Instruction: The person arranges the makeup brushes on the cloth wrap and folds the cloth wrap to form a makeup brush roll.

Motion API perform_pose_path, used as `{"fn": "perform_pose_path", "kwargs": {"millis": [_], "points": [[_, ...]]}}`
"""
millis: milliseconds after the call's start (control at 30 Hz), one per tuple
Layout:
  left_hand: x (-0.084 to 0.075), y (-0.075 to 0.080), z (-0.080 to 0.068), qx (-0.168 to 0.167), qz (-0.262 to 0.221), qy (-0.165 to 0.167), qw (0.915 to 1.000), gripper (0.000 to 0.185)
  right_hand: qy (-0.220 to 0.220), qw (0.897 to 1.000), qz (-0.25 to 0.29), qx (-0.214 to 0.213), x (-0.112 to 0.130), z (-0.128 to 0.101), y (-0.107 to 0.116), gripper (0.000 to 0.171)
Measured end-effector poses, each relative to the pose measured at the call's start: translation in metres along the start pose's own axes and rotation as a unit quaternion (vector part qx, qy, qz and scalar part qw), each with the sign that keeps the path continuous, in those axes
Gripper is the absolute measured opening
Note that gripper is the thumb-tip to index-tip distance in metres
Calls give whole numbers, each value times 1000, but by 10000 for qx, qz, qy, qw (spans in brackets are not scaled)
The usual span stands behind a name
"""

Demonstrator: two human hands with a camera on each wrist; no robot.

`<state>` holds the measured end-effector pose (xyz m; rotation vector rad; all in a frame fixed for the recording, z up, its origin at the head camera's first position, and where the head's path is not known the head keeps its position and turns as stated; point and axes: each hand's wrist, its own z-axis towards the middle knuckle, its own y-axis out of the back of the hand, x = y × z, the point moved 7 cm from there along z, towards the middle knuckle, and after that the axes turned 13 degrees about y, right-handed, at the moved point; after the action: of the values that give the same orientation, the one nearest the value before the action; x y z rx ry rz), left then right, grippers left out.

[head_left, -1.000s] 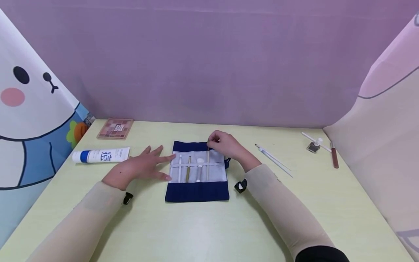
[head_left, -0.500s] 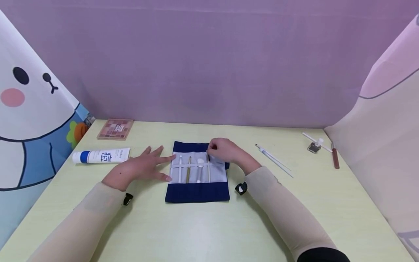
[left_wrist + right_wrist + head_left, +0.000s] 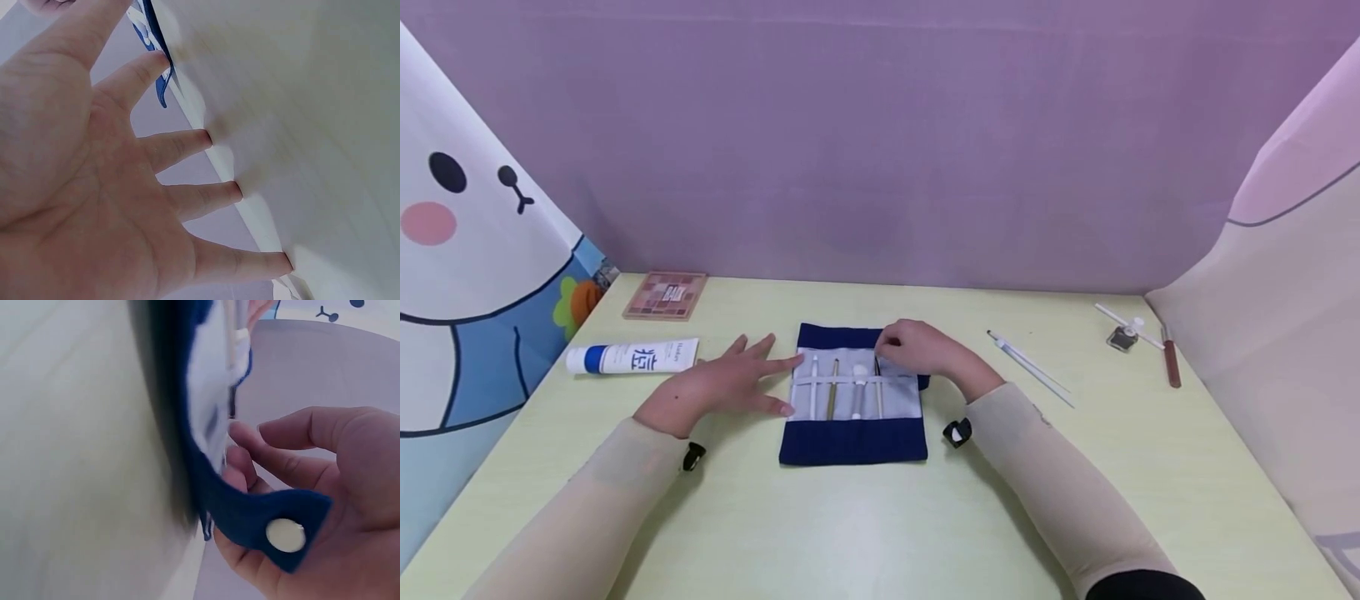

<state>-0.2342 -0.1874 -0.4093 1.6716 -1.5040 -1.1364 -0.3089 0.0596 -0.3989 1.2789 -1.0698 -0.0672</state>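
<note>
The right hand (image 3: 917,348) pinches the 4th makeup brush (image 3: 877,385), seating it under the strap of the navy brush roll (image 3: 852,439) at table centre. The left hand (image 3: 718,385), fingers spread flat, steadies the roll's edge. Releasing likely comes next.

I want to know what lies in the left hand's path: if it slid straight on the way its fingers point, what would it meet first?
The left hand lies flat, fingers pointing right at the blue brush roll. Its left edge comes first, seemingly already at the fingertips, then the white brush in the nearest slot.
</note>
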Motion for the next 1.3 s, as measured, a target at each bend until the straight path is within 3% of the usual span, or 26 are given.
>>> {"fn": "perform_pose_path", "kwargs": {"millis": [200, 433, 700, 1033, 1300], "points": [[2, -2, 0, -10, -70, 2, 10000, 95, -86, 9990, 276, -352, -3, -10, 16, 34], [-1, -2, -1, -25, -55, -58, 10000, 94, 84, 9893, 1045, -1019, -10, -34, 47, 34], [0, -1, 0, -56, 1, -36, 10000, 95, 47, 9805, 1160, -1583, -30, -64, 83, 33], [2, -2, 2, 2, -100, -35, 9999, 94, -199, 9780, 1118, -1752, -69, -103, 98, 35], [1, -2, 1, -30, -22, -74, 10000, 95, -736, 9837, 864, -1392, -105, -131, 88, 43]]}}
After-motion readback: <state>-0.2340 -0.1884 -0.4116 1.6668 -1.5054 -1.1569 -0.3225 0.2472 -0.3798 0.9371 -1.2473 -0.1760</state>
